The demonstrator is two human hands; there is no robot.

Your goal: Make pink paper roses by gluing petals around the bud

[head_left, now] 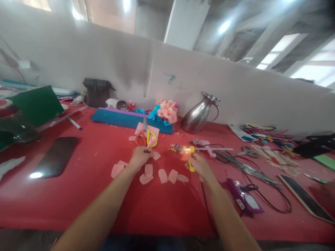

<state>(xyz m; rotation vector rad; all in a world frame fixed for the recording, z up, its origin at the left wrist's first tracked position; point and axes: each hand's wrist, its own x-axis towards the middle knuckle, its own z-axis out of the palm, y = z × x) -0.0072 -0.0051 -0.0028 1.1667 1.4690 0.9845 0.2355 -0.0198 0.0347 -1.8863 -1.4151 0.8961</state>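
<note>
My left hand point(141, 156) pinches a small pink crepe-paper piece point(152, 141) that points upward; its lower end is hidden by my fingers. My right hand point(198, 165) is wrapped around the grip of a yellow glue gun point(192, 150), whose nozzle points left toward my left hand without touching it. A long clear glue stick point(217, 149) sticks out of the gun's back. Just beyond my left hand lie pliers point(145, 122) with one orange and one yellow handle. Several loose pink paper petals point(162, 176) are spread on the red table between my forearms.
Behind are a blue paper sheet point(117, 119), pink paper flowers point(166, 111) and a steel jug point(197, 113). A phone point(56, 157) lies left. Rightward are wires point(248, 169), green-handled scissors point(248, 152), a purple packet point(244, 198), a dark slab-like device point(305, 197) and black cords.
</note>
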